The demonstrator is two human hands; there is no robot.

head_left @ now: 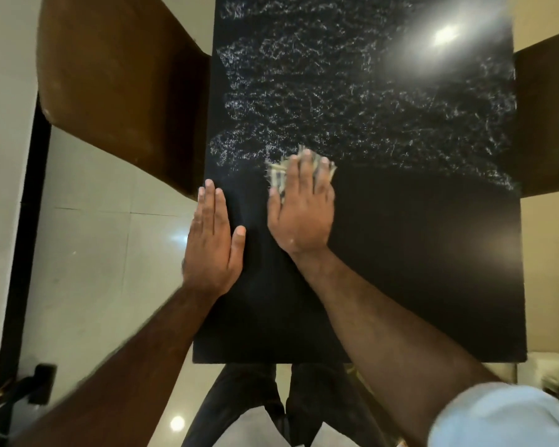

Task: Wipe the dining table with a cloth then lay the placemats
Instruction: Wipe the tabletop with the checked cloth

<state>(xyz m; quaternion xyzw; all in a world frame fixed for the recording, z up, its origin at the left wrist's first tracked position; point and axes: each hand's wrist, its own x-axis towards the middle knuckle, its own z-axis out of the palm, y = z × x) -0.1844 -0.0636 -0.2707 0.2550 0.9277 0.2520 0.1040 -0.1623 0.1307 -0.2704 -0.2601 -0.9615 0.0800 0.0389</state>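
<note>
A black dining table (pixel 417 269) fills the middle of the head view. Its far half carries a white streaky film; the near half looks plain dark. My right hand (pixel 300 211) lies flat with straight fingers on a small pale cloth (pixel 276 177), pressing it onto the table at the edge of the white film. Most of the cloth is hidden under the hand. My left hand (pixel 212 243) rests flat on the table's left edge, fingers straight and together. No placemats are in view.
A brown chair (pixel 120 85) stands against the table's left side and another brown chair (pixel 546 117) at the right side. Glossy pale floor tiles (pixel 104 253) lie on the left. My dark-trousered legs (pixel 271 408) show below the near table edge.
</note>
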